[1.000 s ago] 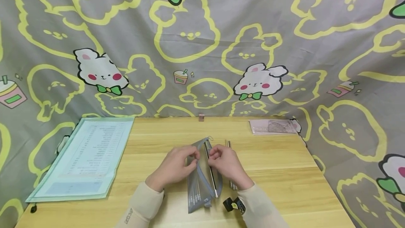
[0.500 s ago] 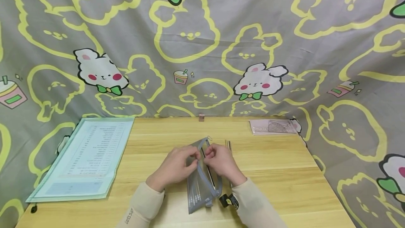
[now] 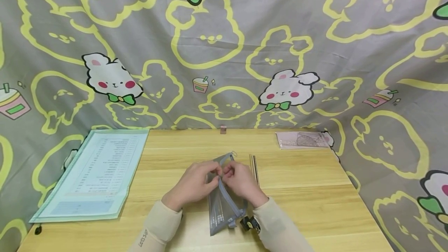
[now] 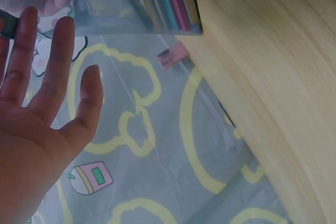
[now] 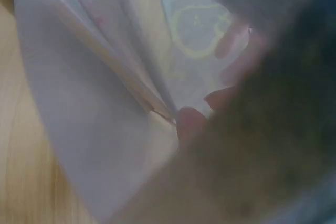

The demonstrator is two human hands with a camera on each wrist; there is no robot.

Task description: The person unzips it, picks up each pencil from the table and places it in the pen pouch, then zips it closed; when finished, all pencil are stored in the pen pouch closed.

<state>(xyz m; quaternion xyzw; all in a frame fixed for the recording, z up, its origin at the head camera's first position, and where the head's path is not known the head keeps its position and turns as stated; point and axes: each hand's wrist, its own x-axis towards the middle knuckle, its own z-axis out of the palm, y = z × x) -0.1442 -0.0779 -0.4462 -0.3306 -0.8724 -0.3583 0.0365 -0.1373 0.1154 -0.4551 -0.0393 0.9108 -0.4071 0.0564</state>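
A grey see-through zip pouch (image 3: 216,209) stands with its mouth parted between the hands. My left hand (image 3: 194,184) pinches one zipped edge; in the left wrist view the other fingers of this hand (image 4: 63,98) are spread. My right hand (image 3: 243,184) has its curled fingertips at the opening. Several slim coloured sticks (image 4: 176,1) show through the pouch's corner in that same view. Hazy in the right wrist view, my right thumb (image 5: 190,124) lies by the end of a slender stick (image 5: 128,77); whether the fingers grip it is unclear.
Slender metallic sticks (image 3: 254,166) lie on the table right of the pouch, partly behind my right hand. A pale green document folder (image 3: 131,174) lies at left. A clear flat packet (image 3: 285,141) sits at back right. Patterned cloth (image 3: 224,49) hangs behind the table.
My right hand has moved left and closer to my left hand. The dark, slender pen it held has gone down into the pouch, out of sight. My left hand keeps its place.
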